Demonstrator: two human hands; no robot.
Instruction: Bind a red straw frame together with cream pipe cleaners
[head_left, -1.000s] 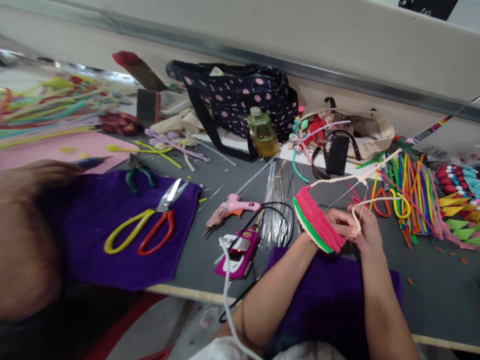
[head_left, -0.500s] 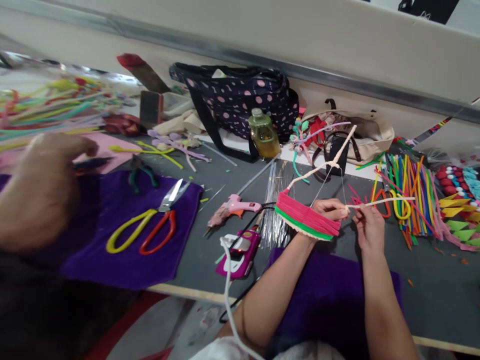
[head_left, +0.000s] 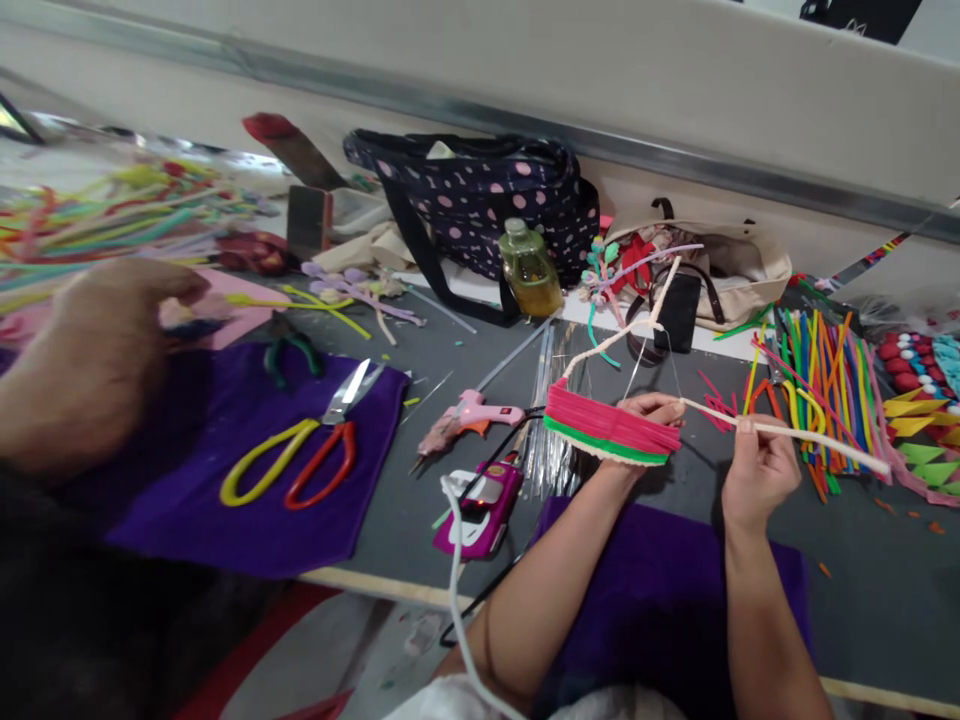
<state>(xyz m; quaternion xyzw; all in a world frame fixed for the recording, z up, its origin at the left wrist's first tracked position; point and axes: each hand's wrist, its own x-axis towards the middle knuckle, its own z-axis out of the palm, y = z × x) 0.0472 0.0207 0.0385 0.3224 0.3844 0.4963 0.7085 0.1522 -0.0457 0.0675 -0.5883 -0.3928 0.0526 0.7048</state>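
Note:
A pink, green and cream slab of pipe cleaners (head_left: 607, 422), like a watermelon slice, hangs in front of my left wrist. From its upper left corner rises a cream pipe cleaner stem (head_left: 600, 350) that forks, with thin wire running down from the fork. My left hand (head_left: 651, 408) is closed, pinching the wire and one end of a loose cream pipe cleaner (head_left: 817, 436); the slab covers part of the hand. Farther along that same pipe cleaner, my right hand (head_left: 763, 470) grips it between thumb and fingers. Its free end points right.
Left of me lie a pink glue gun (head_left: 469, 415), a magenta and white device (head_left: 480, 510) and scissors (head_left: 330, 430) on purple cloth. A co-worker's hand (head_left: 97, 350) is at far left. Coloured pipe cleaners (head_left: 817, 370) lie right; a bottle (head_left: 529, 270) and dotted bag (head_left: 480, 200) stand behind.
My right hand has slid right and slightly down along the cream pipe cleaner, away from my left hand. The pipe cleaner now slopes down to the right. The forked stem has shifted left.

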